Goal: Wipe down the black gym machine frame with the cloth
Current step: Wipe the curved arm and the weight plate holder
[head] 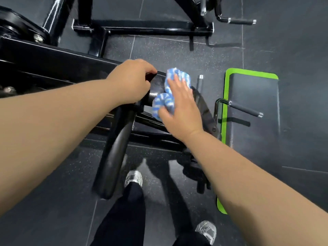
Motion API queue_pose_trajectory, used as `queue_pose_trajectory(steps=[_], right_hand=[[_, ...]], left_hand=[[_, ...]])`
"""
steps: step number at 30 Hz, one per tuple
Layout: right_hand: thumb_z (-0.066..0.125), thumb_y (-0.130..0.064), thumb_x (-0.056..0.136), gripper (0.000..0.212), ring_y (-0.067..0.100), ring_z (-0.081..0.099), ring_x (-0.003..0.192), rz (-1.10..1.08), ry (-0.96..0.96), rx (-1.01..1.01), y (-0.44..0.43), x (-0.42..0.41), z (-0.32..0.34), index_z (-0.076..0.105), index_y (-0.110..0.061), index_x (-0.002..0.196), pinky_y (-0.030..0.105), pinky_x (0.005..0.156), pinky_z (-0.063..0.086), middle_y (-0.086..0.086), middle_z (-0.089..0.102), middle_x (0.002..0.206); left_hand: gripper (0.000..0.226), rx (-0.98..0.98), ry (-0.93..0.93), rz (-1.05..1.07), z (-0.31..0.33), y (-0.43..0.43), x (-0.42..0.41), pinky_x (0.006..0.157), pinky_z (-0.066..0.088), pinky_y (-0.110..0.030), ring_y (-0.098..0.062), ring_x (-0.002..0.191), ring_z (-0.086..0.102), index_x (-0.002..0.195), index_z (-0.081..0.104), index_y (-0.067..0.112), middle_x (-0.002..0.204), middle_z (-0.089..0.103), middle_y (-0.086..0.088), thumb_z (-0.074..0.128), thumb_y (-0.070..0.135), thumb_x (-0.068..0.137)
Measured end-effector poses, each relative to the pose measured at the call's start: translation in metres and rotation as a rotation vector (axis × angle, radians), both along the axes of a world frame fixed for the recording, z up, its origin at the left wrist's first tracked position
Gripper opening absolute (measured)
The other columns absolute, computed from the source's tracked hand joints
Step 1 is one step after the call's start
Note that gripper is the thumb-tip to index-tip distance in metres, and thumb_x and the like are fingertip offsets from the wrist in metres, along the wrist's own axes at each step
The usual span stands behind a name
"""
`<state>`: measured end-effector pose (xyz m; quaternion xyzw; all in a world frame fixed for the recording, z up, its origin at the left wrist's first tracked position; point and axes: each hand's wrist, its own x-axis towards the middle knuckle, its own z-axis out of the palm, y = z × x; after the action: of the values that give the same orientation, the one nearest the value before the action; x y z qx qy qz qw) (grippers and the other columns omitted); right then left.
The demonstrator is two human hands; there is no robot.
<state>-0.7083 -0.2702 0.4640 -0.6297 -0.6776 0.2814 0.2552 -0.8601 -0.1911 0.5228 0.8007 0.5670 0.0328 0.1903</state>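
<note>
— Dark rubber floor (177,55) below you; where is the black machine frame (44,55)?
— It slants in from the left, under both my outstretched arms. My left hand (131,80) curls over its end from above, gripping it.
— And your right hand (181,107)?
— Palm down, fingers straight and spread, pressing the blue-and-white striped cloth (163,103) onto the frame, just beside my left.

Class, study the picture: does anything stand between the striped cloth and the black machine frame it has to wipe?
Nothing visible does. The right hand presses the cloth straight onto the black frame. The left hand has its grip on the frame just left of the cloth, beside it, not under it.
</note>
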Motion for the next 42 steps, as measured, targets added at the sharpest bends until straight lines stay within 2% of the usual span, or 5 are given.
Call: queue_pose_trajectory(steps=[8, 19, 31, 37, 42], right_hand=[[0.067, -0.012, 0.084, 0.094, 0.016, -0.006, 0.149, 0.207, -0.32, 0.051, -0.006, 0.033, -0.013, 0.004, -0.022, 0.154, 0.038, 0.121, 0.003, -0.004, -0.004, 0.162], [0.058, -0.011, 0.091, 0.088, 0.015, -0.004, 0.149, 0.396, -0.586, 0.322, 0.012, -0.005, -0.01, -0.005, -0.018, 0.154, 0.033, 0.121, 0.001, -0.002, -0.007, 0.162], [0.058, -0.027, 0.086, 0.017, 0.006, 0.048, 0.057, -0.534, 0.451, -0.207, -0.068, -0.03, 0.013, 0.061, -0.011, 0.08, 0.01, 0.045, 0.034, -0.006, 0.054, 0.066], [0.05, -0.023, 0.086, 0.017, 0.018, 0.059, 0.092, 0.167, -0.086, 0.024, -0.006, -0.094, 0.061, 0.059, -0.031, 0.097, 0.039, 0.109, 0.03, -0.005, 0.065, 0.101], [0.057, -0.015, 0.088, 0.059, 0.026, 0.051, 0.121, 0.175, -0.118, -0.039, -0.037, -0.077, 0.047, 0.04, -0.024, 0.143, 0.027, 0.084, 0.038, -0.003, 0.04, 0.15]], left_hand=[[0.041, 0.13, -0.007, 0.47, -0.009, -0.08, 0.003, 0.105, 0.039, -0.046, -0.029, 0.125, 0.045, 0.13, 0.056, 0.024, 0.139, 0.049, -0.001, 0.058, 0.02, 0.089], [0.055, 0.201, -0.064, 0.311, -0.022, -0.113, -0.022, 0.112, 0.03, -0.047, -0.025, 0.14, 0.029, 0.138, 0.047, 0.02, 0.152, 0.034, -0.001, 0.053, 0.006, 0.085], [0.04, -0.131, -0.486, 0.728, -0.029, -0.143, -0.04, 0.086, 0.031, -0.02, -0.003, 0.105, 0.047, 0.136, 0.048, 0.027, 0.123, 0.055, 0.012, 0.049, 0.036, 0.097], [0.036, -0.336, -0.442, 0.663, -0.031, -0.14, -0.061, 0.084, 0.036, -0.031, -0.027, 0.111, 0.051, 0.114, 0.056, 0.011, 0.124, 0.058, -0.01, 0.029, 0.034, 0.104], [0.035, -0.672, -0.949, 0.996, -0.037, -0.143, -0.072, 0.08, 0.042, -0.029, -0.017, 0.076, 0.057, 0.085, 0.067, 0.019, 0.084, 0.064, 0.0, 0.046, 0.044, 0.098]])
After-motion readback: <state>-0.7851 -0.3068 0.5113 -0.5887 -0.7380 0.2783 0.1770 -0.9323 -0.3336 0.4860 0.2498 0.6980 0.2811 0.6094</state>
